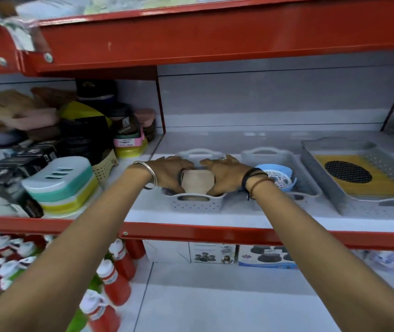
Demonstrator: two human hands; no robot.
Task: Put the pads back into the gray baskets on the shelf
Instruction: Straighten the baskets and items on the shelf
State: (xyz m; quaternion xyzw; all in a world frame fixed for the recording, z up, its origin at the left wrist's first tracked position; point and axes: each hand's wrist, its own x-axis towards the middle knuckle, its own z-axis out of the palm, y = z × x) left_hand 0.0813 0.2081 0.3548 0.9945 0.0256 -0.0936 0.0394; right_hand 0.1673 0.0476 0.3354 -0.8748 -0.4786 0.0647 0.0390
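Note:
A beige pad (197, 181) stands on edge inside the left gray basket (196, 204) on the white shelf. My left hand (170, 172) grips the pad's left side and my right hand (225, 174) grips its right side, both reaching into the basket. The middle gray basket (266, 153) holds a blue and white round pad (278, 177). The large gray basket (356, 208) at the right holds a yellow pad (382, 185) with a black dotted oval on it.
A red shelf beam (215, 37) runs overhead and a red front rail (215, 232) lies below my arms. Stacked soap boxes (59, 183) and assorted goods crowd the shelf's left part. Red bottles (117, 281) stand on the lower shelf.

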